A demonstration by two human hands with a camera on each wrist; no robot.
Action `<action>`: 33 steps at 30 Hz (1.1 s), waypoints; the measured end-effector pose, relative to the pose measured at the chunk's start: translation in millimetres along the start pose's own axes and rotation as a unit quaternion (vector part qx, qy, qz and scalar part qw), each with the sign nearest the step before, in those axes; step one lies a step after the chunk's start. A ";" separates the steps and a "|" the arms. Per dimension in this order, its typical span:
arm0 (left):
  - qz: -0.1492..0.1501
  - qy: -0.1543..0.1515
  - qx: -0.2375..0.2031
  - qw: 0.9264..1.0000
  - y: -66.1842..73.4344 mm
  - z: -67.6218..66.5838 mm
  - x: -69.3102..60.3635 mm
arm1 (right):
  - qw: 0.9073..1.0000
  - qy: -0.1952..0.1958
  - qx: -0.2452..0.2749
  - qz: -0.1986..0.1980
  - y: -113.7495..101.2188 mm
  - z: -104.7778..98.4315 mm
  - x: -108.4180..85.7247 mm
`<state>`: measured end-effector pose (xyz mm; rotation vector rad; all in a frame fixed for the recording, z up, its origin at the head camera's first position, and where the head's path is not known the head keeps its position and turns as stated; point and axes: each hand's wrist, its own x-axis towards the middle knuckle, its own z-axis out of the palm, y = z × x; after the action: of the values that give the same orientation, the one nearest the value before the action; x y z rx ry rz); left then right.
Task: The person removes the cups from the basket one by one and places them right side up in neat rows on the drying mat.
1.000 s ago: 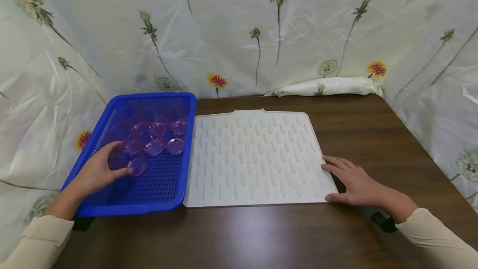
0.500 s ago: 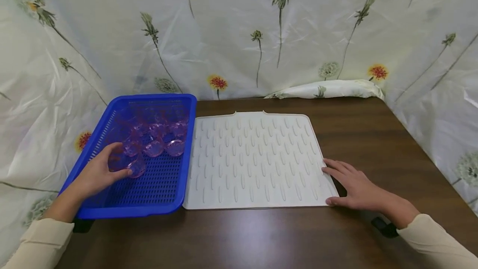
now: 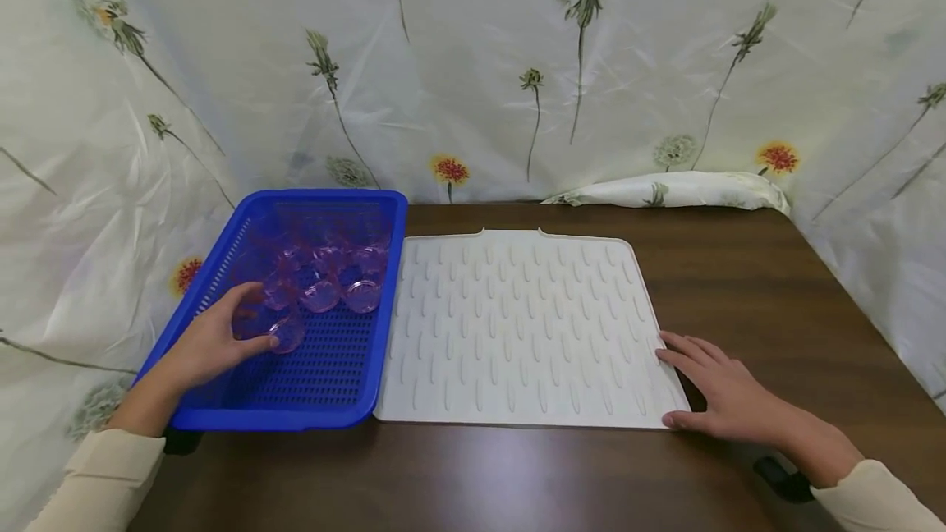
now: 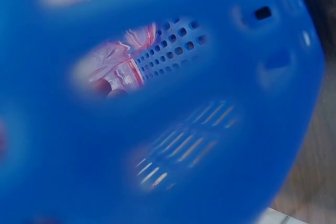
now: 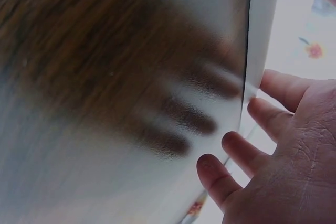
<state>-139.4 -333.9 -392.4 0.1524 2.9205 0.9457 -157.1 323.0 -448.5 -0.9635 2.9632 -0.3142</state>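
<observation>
In the head view my left hand [image 3: 210,343] reaches into a blue plastic basket [image 3: 296,417] and grips a clear pink cup [image 3: 290,333], thumb on its near side. My other left fingers are partly hidden behind the cup. Through the basket's holes, the left wrist view shows pink cup walls [image 4: 134,72] and a fingertip [image 4: 103,86]. My right hand [image 3: 739,401] rests at the right edge of a white ridged mat [image 3: 532,327], fingers spread. The right wrist view shows these fingers [image 5: 244,153] extended and slightly bent, holding nothing.
Several more clear pink cups [image 3: 320,295] stand close together at the back of the basket. The mat lies right beside the basket on a dark wood table [image 3: 502,474]. A flower-printed cloth [image 3: 473,64] hangs behind, with a rolled fold [image 3: 672,190] along the back edge.
The head view has shifted slightly, so everything appears a little farther right and lower. Both hands keep their places, the left on the cup and the right at the mat's edge.
</observation>
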 end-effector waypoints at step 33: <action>-0.015 0.047 -0.007 0.999 16.3 -21.9 -11.3 | 0.999 -0.025 0.004 0.024 -2.6 -0.3 -1.1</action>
<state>-129.0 -334.9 -364.7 0.0652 2.9909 0.9953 -154.8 321.7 -447.7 -0.8835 2.9326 -0.2951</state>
